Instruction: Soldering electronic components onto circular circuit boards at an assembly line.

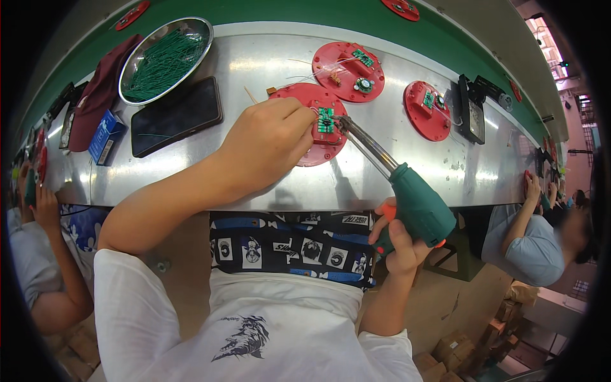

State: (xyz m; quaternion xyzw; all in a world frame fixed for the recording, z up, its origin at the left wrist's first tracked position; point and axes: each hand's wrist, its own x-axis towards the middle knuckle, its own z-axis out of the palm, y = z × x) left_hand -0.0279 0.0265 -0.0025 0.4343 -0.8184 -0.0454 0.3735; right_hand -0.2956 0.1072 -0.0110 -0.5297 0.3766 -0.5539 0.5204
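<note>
My right hand (400,240) grips a green soldering gun (421,207) with orange parts, its long metal barrel slanting up and left. The gun's dark tip meets the right edge of a small green circuit board (326,120). That board sits on a red round plastic disc (331,154) lying on the bench. My left hand (270,140) rests over the disc's left part, fingers closed in a pinch at the board's left edge. A thin pale wire shows at the fingertips; the fingers hide most of it.
Two more red discs with boards, one (349,89) touching mine, one (428,120) farther right. Left: metal bowl (207,39) of green wires, black phone (178,118), blue box (107,137), maroon cap (95,102). Right: black holder (470,111). Green belt (280,13) behind; people both sides.
</note>
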